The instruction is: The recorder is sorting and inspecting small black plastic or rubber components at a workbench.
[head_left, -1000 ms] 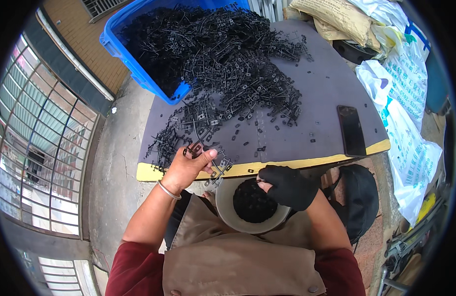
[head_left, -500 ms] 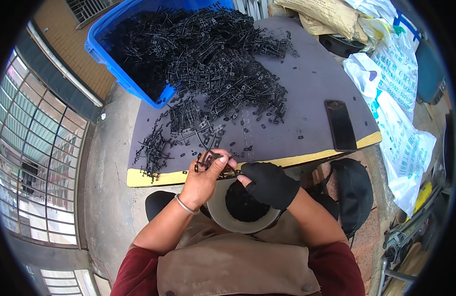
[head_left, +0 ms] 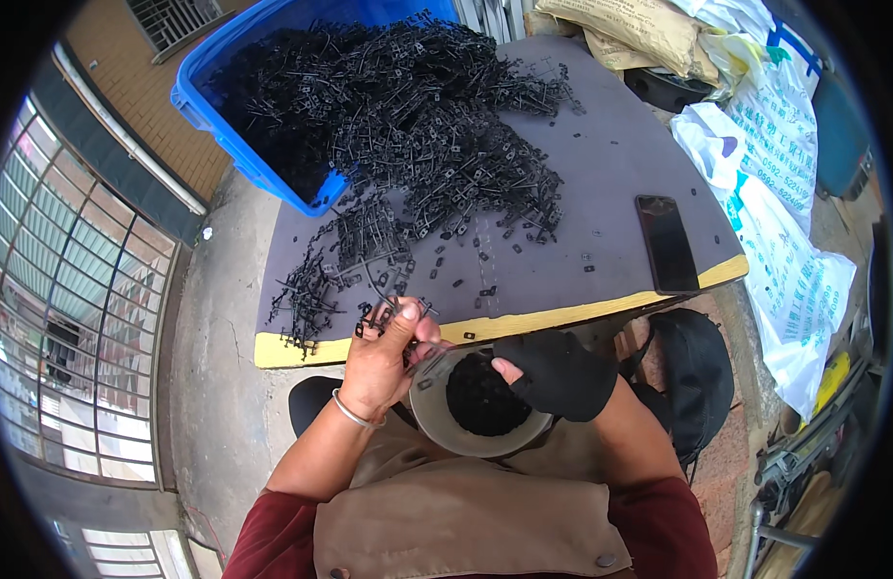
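Note:
A black plastic sprue (head_left: 375,282) with small tabs is pinched between the thumb and fingers of my left hand (head_left: 377,365), just over the table's near edge. My right hand (head_left: 566,376), in a black fingerless glove, is over the right side of a pale bucket (head_left: 429,413) at my lap. Its thumb is bent in against the curled fingers, which are mostly hidden, so whatever they hold cannot be seen. Small black pieces (head_left: 485,400) lie inside the bucket. Beyond my left hand, a large heap of black sprues (head_left: 437,145) spreads over the table.
A blue bin (head_left: 244,159) lies tipped at the back left, spilling sprues onto the grey table (head_left: 620,183) with its yellow edge. A phone (head_left: 667,244) rests at the right. White sacks (head_left: 794,270) stand beyond it; a black bag (head_left: 693,381) sits beside my right arm.
My right hand has moved away from the sprue, to the right and slightly down over the bucket. My left hand has shifted a little left and still holds the sprue.

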`<state>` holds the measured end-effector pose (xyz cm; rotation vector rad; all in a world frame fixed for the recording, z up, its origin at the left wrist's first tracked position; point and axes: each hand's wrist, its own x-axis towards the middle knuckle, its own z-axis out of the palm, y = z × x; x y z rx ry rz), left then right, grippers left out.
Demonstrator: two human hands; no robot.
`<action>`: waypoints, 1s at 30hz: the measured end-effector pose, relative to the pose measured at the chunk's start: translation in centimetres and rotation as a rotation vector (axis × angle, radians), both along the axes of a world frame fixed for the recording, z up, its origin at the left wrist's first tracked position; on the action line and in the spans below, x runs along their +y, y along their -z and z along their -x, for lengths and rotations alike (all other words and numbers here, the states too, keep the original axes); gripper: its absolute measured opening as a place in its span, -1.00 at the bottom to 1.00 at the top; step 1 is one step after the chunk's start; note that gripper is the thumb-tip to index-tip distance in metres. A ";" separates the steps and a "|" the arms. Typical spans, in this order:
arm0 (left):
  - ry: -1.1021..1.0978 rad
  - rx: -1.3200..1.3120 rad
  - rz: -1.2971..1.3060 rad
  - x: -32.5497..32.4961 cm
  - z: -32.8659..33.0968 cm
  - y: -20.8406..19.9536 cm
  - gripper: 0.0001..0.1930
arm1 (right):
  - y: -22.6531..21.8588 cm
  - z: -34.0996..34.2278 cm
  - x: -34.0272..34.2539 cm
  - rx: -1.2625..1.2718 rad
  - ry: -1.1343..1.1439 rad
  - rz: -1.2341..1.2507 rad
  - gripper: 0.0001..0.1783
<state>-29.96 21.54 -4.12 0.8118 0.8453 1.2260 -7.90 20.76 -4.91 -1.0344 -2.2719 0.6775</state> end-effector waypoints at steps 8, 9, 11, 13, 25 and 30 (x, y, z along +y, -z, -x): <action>0.230 0.102 -0.044 0.9 5.0 1.3 -0.78 | 2.0 0.1 0.9 0.046 -0.114 -0.002 -0.73; 0.269 0.065 -0.002 0.7 4.5 1.9 -0.73 | 1.6 0.2 1.6 0.040 -0.113 -0.008 -0.73; 0.270 0.212 -0.004 0.0 3.0 2.3 -0.49 | 0.5 0.7 2.2 0.304 0.001 0.108 -0.69; 0.308 0.379 -0.008 -0.1 1.6 1.9 -0.47 | 0.9 1.6 2.3 0.384 0.023 -0.049 -0.71; 0.418 0.773 -0.133 -1.1 -0.1 0.6 -0.44 | 1.2 2.4 0.5 -0.149 0.118 -0.160 -0.85; 0.088 0.685 -0.046 -0.3 6.2 0.4 -0.41 | -1.2 -2.3 1.7 -0.004 0.114 0.248 -0.85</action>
